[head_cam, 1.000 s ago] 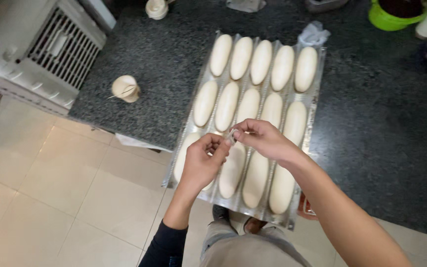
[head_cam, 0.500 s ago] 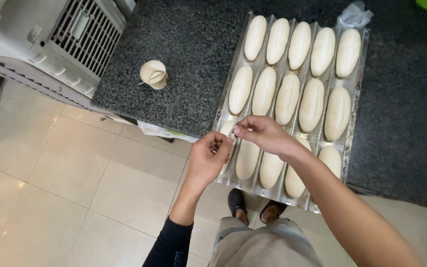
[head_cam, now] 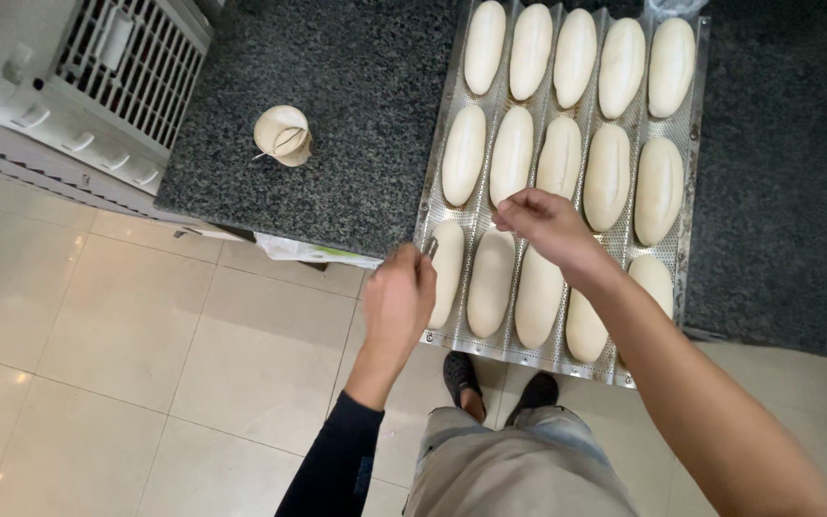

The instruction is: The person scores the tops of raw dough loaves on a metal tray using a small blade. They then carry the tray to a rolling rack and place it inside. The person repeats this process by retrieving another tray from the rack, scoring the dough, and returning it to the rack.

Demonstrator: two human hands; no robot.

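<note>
A perforated metal baking tray [head_cam: 692, 206] lies on a dark granite counter and holds several long, pale dough loaves [head_cam: 609, 176] in three rows. My left hand [head_cam: 399, 299] is at the tray's near left corner, closed around a small shiny metal piece [head_cam: 430, 247] that sticks out by the nearest loaf. My right hand [head_cam: 545, 224] hovers over the middle of the tray between the second and third rows. Its fingers are pinched together and nothing shows between them.
A small round beige cup [head_cam: 282, 134] stands on the granite counter [head_cam: 356, 115] left of the tray. A white appliance with a grille [head_cam: 98, 81] fills the upper left. A sheet of paper [head_cam: 318, 253] pokes out under the counter edge. Tiled floor [head_cam: 126, 364] and my feet lie below.
My hands, which met over the tray's near rows, have parted. The left hand went left to the tray's edge with the metal piece, and the right stayed over the loaves.
</note>
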